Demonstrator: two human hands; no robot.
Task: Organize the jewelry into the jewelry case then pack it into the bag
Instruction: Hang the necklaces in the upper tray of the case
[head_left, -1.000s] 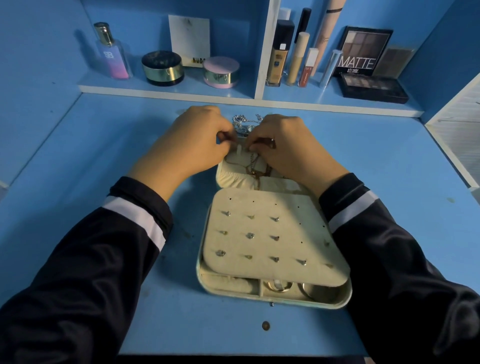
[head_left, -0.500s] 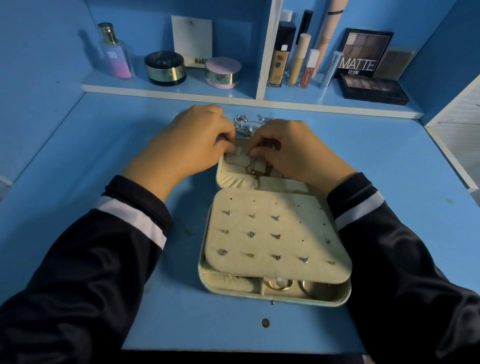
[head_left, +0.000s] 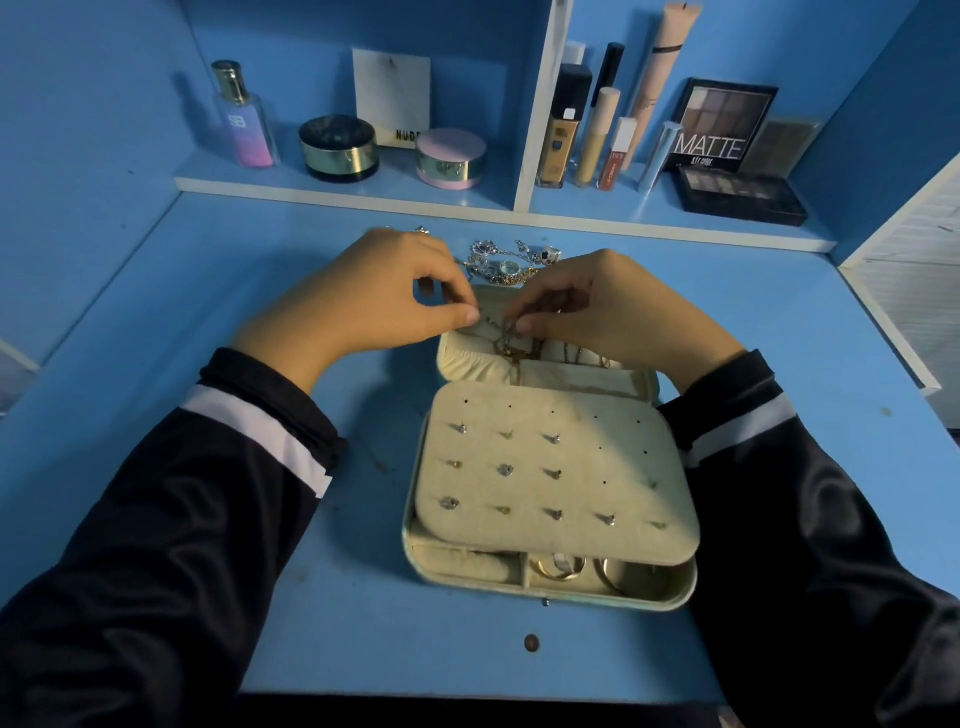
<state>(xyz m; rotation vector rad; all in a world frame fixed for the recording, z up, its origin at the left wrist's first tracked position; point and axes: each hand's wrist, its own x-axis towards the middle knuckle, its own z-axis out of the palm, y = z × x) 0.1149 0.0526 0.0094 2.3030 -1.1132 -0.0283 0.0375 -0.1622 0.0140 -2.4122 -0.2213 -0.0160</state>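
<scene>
- A thin gold necklace (head_left: 511, 347) is pinched between thumb and forefinger of the left hand (head_left: 384, 296) and of the right hand (head_left: 602, 306), the fingertips close together.
- The necklace is held over the far half of the open jewelry case (head_left: 415, 545).
- Stud earrings (head_left: 505, 470) are seated in the cream panel (head_left: 613, 483) of the near half.
- Loose jewelry (head_left: 506, 262) is heaped on the blue desk (head_left: 311, 649), just beyond the hands.

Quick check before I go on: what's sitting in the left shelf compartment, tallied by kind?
Spray bottle: 1
Round jars: 2 (dark jar, pink jar)
White card marked NUDE: 1
Total: 4
</scene>
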